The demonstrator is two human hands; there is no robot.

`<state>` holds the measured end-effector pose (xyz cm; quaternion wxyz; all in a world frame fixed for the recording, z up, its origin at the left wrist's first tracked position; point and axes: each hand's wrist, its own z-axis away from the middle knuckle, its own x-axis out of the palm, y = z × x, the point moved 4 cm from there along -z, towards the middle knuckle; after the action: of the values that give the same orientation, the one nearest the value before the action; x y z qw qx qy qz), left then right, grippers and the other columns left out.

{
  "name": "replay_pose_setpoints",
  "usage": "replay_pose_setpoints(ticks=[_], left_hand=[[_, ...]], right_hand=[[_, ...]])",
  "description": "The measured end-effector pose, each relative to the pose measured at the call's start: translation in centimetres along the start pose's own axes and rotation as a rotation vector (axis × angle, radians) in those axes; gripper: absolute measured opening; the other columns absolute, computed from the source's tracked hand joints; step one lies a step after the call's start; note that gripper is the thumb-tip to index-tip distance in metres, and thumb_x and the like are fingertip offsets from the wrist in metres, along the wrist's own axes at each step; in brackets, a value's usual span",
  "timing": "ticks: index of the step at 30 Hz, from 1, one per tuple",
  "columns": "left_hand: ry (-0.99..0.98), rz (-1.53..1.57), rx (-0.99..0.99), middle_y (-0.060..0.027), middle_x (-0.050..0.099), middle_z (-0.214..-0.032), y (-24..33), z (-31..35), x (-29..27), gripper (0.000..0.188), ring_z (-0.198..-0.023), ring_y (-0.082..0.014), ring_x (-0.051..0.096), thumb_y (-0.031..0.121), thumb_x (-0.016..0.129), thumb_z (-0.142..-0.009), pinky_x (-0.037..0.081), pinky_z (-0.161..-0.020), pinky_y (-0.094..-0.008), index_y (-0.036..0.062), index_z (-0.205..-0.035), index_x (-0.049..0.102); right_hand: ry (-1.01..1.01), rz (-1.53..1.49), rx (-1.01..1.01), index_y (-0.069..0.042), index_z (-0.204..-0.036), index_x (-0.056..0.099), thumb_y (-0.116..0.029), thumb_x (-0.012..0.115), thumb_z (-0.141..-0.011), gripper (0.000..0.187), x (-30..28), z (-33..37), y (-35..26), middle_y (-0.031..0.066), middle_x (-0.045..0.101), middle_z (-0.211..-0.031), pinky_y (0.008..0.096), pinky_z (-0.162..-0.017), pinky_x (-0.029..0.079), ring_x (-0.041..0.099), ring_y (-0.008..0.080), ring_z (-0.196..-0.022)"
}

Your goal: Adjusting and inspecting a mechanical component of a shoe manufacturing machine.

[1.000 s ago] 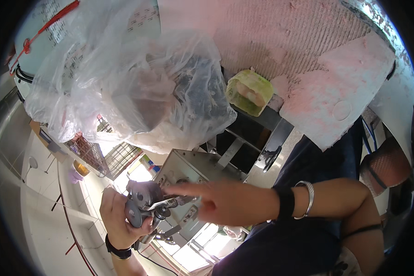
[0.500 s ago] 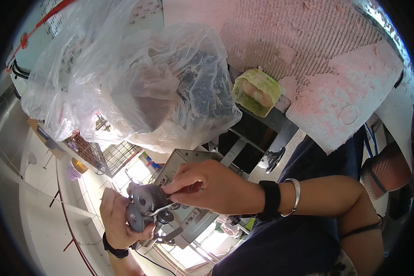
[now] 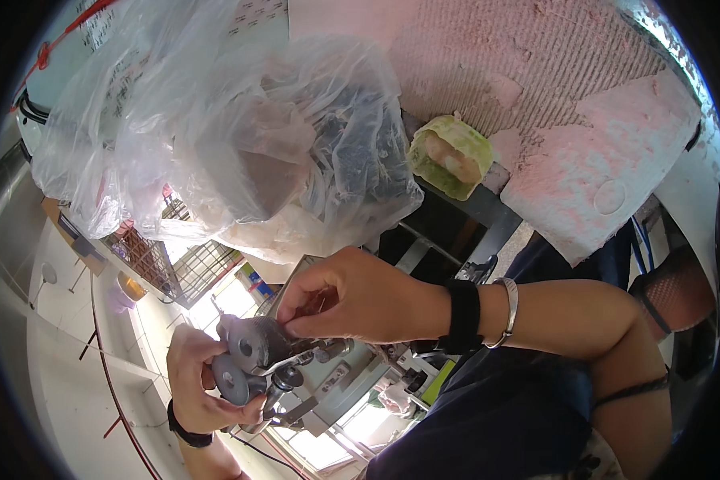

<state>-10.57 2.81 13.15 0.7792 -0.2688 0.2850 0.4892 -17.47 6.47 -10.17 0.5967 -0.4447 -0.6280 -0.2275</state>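
Note:
A metal machine head with two dark grey rollers stands low and left of the middle, an upper roller (image 3: 256, 346) and a smaller lower roller (image 3: 237, 379). My left hand (image 3: 197, 376) is wrapped around the rollers' left side, its thumb under the lower one. From the right, my right hand (image 3: 360, 298) reaches to the upper roller's right edge. Its thumb and forefinger are pinched together there; what lies between them, if anything, is too small to make out. Metal levers and knobs (image 3: 285, 380) sit just below the rollers.
Clear plastic bags (image 3: 240, 152) hang above the hands. A cut-open green container (image 3: 450, 158) sits beside a ribbed board (image 3: 488, 64) dusted pink. A powdery white panel (image 3: 600, 172) juts out on the right. A wire basket (image 3: 204, 272) stands beyond the machine.
My right hand has shifted slightly up, its fingertips still by the upper roller. My left hand keeps its hold, a little farther left in view.

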Motion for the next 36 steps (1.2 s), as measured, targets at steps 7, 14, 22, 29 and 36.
replay_pose_setpoints(ticks=[7, 14, 22, 29, 36], left_hand=[[0.172, -0.303, 0.039, -0.0073, 0.043, -0.081, 3.2, 0.1, -0.8, 0.071, -0.068, -0.021, 0.048, 0.043, 0.089, -0.049, 0.036, -0.052, -0.0329, 0.0064, -0.097, 0.053], [0.104, -0.408, -0.204, -0.0069, 0.04, -0.079, 3.5, 0.7, 0.1, 0.062, -0.065, -0.0216, 0.043, 0.048, 0.083, -0.056, 0.032, -0.054, -0.0345, 0.0031, -0.084, 0.049], [0.138, -0.297, -0.236, -0.0055, 0.034, -0.078, 2.8, 1.2, 0.3, 0.066, -0.061, -0.0171, 0.036, 0.059, 0.077, -0.067, 0.028, -0.053, -0.0309, 0.0028, -0.082, 0.046], [0.072, -0.27, -0.142, -0.008, 0.04, -0.081, 1.7, 1.0, 0.1, 0.063, -0.068, -0.0215, 0.045, 0.039, 0.086, -0.048, 0.034, -0.047, -0.0335, 0.004, -0.087, 0.051], [0.131, -0.172, -0.192, -0.0071, 0.039, -0.08, 1.2, 1.2, 0.3, 0.063, -0.068, -0.0195, 0.043, 0.042, 0.085, -0.046, 0.028, -0.044, -0.0312, 0.0051, -0.083, 0.05]], right_hand=[[-0.084, 0.117, -0.016, 0.001, -0.091, 0.068, -0.015, 0.071, -0.083, 0.018, 0.1, -0.6, 0.0, 0.0035, 0.065, -0.072, 0.023, -0.062, 0.048, 0.059, 0.0072, -0.065], [-0.109, 0.138, 0.0, -0.001, -0.083, 0.064, -0.017, 0.07, -0.082, 0.018, -0.7, 0.9, 0.8, 0.0009, 0.063, -0.073, 0.0221, -0.058, 0.045, 0.055, 0.0066, -0.063], [-0.081, -0.551, 0.212, -0.002, -0.096, 0.054, -0.01, 0.054, -0.093, 0.009, -0.1, 0.3, 2.4, 0.0067, 0.061, -0.086, 0.0219, -0.063, 0.042, 0.053, 0.0082, -0.073], [-0.192, -0.244, 0.113, -0.004, -0.1, 0.044, -0.008, 0.047, -0.098, 0.005, -2.7, 0.6, 1.5, 0.0034, 0.049, -0.065, 0.0236, -0.053, 0.037, 0.047, 0.0099, -0.059], [0.478, -0.246, -0.277, -0.005, -0.102, 0.047, -0.007, 0.055, -0.093, 0.012, -9.3, 3.2, -3.0, 0.0026, 0.06, -0.069, 0.0224, -0.054, 0.042, 0.053, 0.0067, -0.06]])
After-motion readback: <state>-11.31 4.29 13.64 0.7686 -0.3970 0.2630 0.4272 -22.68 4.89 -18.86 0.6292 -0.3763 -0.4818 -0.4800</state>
